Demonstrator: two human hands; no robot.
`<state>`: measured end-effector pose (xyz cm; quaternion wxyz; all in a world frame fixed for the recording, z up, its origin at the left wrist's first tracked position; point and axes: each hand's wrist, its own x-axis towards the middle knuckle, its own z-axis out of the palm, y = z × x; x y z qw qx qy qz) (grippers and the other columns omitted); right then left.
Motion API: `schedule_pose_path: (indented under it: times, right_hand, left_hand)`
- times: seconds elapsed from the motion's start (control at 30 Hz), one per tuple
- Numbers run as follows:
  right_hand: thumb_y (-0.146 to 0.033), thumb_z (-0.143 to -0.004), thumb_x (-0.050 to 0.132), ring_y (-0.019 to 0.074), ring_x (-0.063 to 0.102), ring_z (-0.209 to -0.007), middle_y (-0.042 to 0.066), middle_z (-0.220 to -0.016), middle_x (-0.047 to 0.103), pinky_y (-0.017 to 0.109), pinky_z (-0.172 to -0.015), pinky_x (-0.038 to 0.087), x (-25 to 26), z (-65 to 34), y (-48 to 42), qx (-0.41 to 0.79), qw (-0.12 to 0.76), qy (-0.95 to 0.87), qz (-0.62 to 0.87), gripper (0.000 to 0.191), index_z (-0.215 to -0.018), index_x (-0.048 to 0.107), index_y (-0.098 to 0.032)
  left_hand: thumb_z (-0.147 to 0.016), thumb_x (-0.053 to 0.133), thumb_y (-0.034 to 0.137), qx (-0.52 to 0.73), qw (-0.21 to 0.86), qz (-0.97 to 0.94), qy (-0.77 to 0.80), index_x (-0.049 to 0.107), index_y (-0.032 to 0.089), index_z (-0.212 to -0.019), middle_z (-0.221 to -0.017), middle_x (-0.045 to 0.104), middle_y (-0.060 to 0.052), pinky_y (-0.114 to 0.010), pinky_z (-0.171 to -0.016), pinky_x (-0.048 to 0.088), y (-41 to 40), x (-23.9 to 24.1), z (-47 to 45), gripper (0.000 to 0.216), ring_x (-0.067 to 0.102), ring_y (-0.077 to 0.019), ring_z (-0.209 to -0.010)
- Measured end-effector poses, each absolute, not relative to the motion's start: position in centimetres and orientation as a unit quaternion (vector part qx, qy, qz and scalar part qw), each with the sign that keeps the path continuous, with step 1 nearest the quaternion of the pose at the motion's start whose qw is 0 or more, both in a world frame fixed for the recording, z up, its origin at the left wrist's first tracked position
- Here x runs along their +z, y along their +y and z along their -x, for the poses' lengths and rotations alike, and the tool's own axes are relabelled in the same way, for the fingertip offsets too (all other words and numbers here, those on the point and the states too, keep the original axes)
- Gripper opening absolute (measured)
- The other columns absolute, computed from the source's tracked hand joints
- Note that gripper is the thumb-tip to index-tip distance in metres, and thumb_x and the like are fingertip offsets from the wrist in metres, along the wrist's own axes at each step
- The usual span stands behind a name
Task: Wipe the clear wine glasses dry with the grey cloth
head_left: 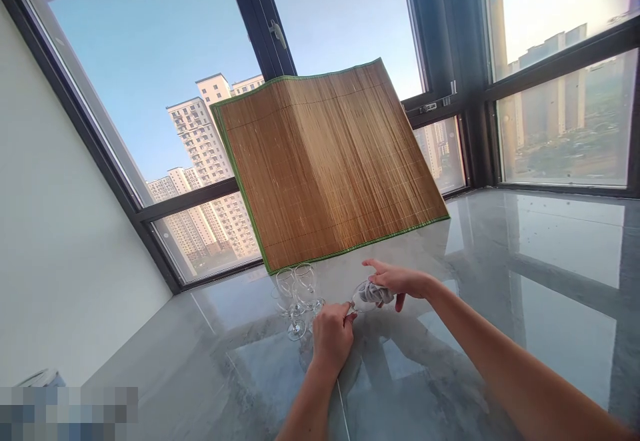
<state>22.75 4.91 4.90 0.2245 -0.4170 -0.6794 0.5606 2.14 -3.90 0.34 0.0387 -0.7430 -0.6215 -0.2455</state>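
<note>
Your left hand [334, 334] is closed at the stem end of a clear stemmed glass [361, 299], which lies tilted on its side between your two hands, its bowl towards the right. Your right hand [407, 282] grips a bunched grey cloth [379, 293] at the bowl, with one finger stretched out above it; whether the cloth sits inside the bowl or only against it, you cannot tell from this view. Just beyond and to the left of your left hand, a cluster of clear stemmed glasses [297, 329] stands upright; overlap prevents a reliable count. Beneath both hands lies a glossy grey surface [400, 394] with pale reflections. Ahead of your hands, a brown slatted mat [330, 167] with green edging stands tilted in front of the dark-framed windows [145, 61].
</note>
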Motion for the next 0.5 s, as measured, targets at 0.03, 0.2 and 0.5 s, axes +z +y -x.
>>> schedule_pose_path:
  times: [0.03,0.2,0.5]
  right_hand:
    - [-0.039,-0.084,0.054,0.0186,0.065,-0.064,0.005,-0.087,0.065,0.02,-0.041,0.038,4.8,-22.8,5.0,0.554,0.214,-0.686,0.421,0.067,-0.143,0.023,-0.031]
    - [-0.04,-0.085,0.055,0.008,0.05,-0.043,0.001,-0.08,0.062,0.02,-0.038,0.022,4.5,-22.0,5.5,0.509,0.278,-0.686,0.44,0.054,-0.135,0.037,-0.028]
    - [-0.036,-0.078,0.064,0.0086,0.043,-0.053,-0.004,-0.075,0.054,0.021,-0.046,0.032,5.4,-21.5,4.6,0.49,0.309,-0.735,0.353,0.064,-0.135,0.036,-0.025]
  left_hand:
    - [-0.089,0.057,0.024,-0.247,0.039,0.747,-0.616,0.073,0.026,-0.097,-0.086,0.072,-0.005,-0.027,-0.071,0.034,-3.9,0.3,-2.1,0.018,0.062,-0.0209,-0.087]
    - [-0.09,0.054,0.022,-0.263,0.057,0.738,-0.619,0.071,0.023,-0.086,-0.082,0.069,-0.006,-0.027,-0.067,0.033,-3.9,0.4,-2.1,0.018,0.062,-0.0207,-0.083]
    - [-0.09,0.054,0.021,-0.282,0.053,0.72,-0.632,0.07,0.022,-0.086,-0.081,0.068,-0.006,-0.027,-0.068,0.034,-3.4,0.2,-1.7,0.017,0.061,-0.0211,-0.082]
